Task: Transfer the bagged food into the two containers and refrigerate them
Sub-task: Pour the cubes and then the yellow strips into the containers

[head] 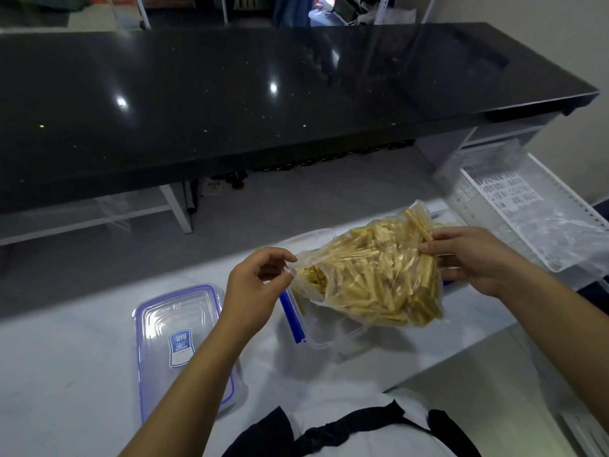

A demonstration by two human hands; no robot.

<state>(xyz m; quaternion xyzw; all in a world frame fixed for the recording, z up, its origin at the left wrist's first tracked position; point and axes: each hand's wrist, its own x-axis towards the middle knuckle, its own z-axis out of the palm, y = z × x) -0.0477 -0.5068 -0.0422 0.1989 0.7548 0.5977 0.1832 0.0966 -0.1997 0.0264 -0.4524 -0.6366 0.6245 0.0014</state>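
Both hands hold the bag [372, 275] above a container [324, 328]. Left grip [255, 285] pinches its mouth; right grip [471, 258] clasps its end.

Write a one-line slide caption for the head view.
Both hands, left hand and right hand, hold a clear bag of yellow sticks above an open container.
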